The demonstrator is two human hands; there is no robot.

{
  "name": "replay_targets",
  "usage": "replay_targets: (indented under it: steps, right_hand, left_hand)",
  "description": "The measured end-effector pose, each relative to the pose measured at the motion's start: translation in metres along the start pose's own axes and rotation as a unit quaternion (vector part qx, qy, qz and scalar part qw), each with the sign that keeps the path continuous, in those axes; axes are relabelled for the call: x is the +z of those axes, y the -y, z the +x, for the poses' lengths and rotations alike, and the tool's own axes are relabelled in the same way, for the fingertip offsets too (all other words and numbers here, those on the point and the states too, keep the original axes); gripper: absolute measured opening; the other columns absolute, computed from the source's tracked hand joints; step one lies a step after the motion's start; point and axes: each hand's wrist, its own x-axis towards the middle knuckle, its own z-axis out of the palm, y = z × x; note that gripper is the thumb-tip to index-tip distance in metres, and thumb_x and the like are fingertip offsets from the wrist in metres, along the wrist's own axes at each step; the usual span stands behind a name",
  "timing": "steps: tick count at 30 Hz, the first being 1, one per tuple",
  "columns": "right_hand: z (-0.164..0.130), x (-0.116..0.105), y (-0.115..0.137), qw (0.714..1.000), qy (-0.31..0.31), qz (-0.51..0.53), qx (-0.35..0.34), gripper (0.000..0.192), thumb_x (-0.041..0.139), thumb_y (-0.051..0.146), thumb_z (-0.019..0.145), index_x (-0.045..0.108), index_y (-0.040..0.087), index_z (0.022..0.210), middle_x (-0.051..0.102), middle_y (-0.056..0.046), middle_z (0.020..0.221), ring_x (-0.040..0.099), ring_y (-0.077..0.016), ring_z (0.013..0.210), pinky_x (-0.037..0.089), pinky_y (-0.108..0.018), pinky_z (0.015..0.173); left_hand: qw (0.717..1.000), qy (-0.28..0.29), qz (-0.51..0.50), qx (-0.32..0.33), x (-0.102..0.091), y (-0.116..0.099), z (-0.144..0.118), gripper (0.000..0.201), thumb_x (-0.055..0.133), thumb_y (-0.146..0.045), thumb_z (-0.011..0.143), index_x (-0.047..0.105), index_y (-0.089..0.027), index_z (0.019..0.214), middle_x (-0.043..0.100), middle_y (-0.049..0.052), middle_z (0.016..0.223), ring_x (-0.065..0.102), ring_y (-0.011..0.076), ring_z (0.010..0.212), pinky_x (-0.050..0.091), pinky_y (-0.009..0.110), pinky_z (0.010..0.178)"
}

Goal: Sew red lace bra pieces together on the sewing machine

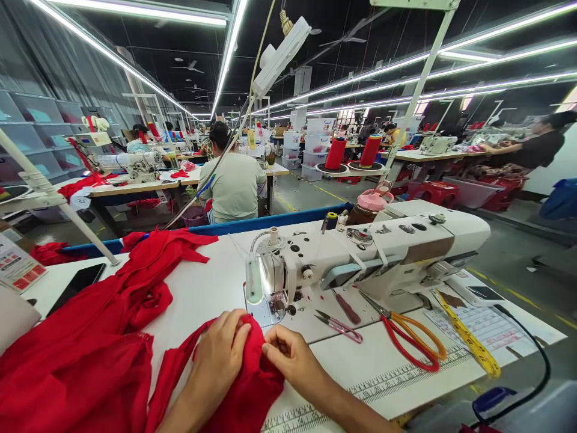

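My left hand (pixel 219 355) lies flat on a piece of red fabric (pixel 246 385) at the front of the white table, just before the needle of a white sewing machine (pixel 360 252). My right hand (pixel 288 355) pinches the right edge of the same fabric between thumb and fingers. The cloth's far tip reaches the machine's presser foot (pixel 274 310). A large heap of red fabric (pixel 90 343) spreads over the table to the left.
Red-and-orange scissors (pixel 408 337), small thread snips (pixel 340 325), a yellow tape measure (pixel 469 340) and a black phone (pixel 76 285) lie on the table (pixel 211 282). A person in a pale shirt (pixel 234 180) sits ahead. Other workers sit at benches beyond.
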Motion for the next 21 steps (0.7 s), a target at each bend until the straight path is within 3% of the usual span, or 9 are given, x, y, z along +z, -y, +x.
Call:
replay_targets:
  steps: [2,4,6,9,13,17,19,21]
  right_hand:
    - [0.003,0.003,0.004,1.0,0.001,-0.013,-0.004,0.02,0.062,0.033,0.085,0.052,0.02,0.075,0.047,0.004,0.068,0.041,-0.0139,0.065,0.032,-0.028,0.062]
    - [0.005,0.004,0.007,1.0,0.0,-0.02,-0.005,0.019,0.061,0.033,0.084,0.051,0.02,0.074,0.048,0.004,0.069,0.041,-0.0138,0.066,0.032,-0.028,0.062]
    - [0.007,0.004,0.009,1.0,0.0,-0.02,0.004,0.019,0.06,0.035,0.084,0.051,0.02,0.075,0.047,0.004,0.068,0.04,-0.0132,0.065,0.032,-0.027,0.06]
    - [0.01,0.004,0.005,0.999,0.004,-0.016,0.038,0.02,0.055,0.039,0.085,0.052,0.02,0.078,0.044,0.005,0.065,0.039,-0.0118,0.06,0.03,-0.025,0.054]
    - [0.019,0.002,-0.005,0.995,0.002,-0.05,0.091,0.015,0.05,0.034,0.084,0.049,0.021,0.077,0.043,0.007,0.059,0.042,-0.0104,0.053,0.028,-0.022,0.049]
    - [0.029,-0.008,-0.008,0.981,0.036,-0.146,0.125,0.018,0.048,0.026,0.083,0.044,0.023,0.066,0.044,0.007,0.045,0.048,-0.0127,0.039,0.03,-0.023,0.043]
    - [0.03,-0.016,-0.005,0.971,0.041,-0.213,0.105,0.021,0.053,0.023,0.081,0.044,0.023,0.062,0.046,0.006,0.044,0.051,-0.0145,0.041,0.034,-0.024,0.047]
    - [0.026,-0.023,-0.002,0.959,0.025,-0.277,0.057,0.014,0.059,0.02,0.079,0.051,0.022,0.068,0.054,0.003,0.054,0.057,-0.017,0.055,0.038,-0.027,0.059]
  left_hand:
    - [0.995,0.077,0.04,0.056,-0.014,-0.005,0.017,0.03,0.049,-0.046,0.097,0.067,-0.025,0.108,0.065,0.007,0.119,0.053,0.0267,0.119,0.035,0.042,0.11]
    - [0.978,0.171,0.07,0.092,-0.024,-0.007,0.035,0.029,0.05,-0.045,0.095,0.068,-0.024,0.091,0.069,0.003,0.102,0.058,0.0229,0.105,0.038,0.037,0.107]
    - [0.961,0.239,0.095,0.101,-0.031,-0.005,0.051,0.033,0.051,-0.045,0.094,0.065,-0.022,0.075,0.065,0.0,0.08,0.058,0.0185,0.083,0.044,0.032,0.095]
    - [0.944,0.297,0.113,0.087,-0.037,0.0,0.07,0.025,0.06,-0.038,0.085,0.062,-0.02,0.068,0.055,-0.004,0.065,0.05,0.0135,0.065,0.044,0.024,0.069]
    - [0.943,0.299,0.131,0.068,-0.036,0.006,0.084,0.007,0.065,-0.024,0.072,0.061,-0.02,0.069,0.053,-0.006,0.064,0.049,0.0121,0.063,0.038,0.022,0.059]
    - [0.949,0.253,0.182,0.054,-0.018,0.006,0.088,0.019,0.072,-0.031,0.083,0.061,-0.018,0.073,0.059,-0.004,0.071,0.056,0.0133,0.068,0.046,0.027,0.066]
    - [0.946,0.243,0.208,0.044,-0.008,0.005,0.09,0.026,0.071,-0.038,0.09,0.062,-0.017,0.078,0.061,-0.003,0.075,0.059,0.0133,0.068,0.05,0.029,0.067]
    - [0.944,0.24,0.225,0.035,-0.001,0.004,0.093,0.028,0.068,-0.04,0.094,0.063,-0.016,0.082,0.063,-0.003,0.077,0.06,0.0126,0.067,0.052,0.028,0.066]
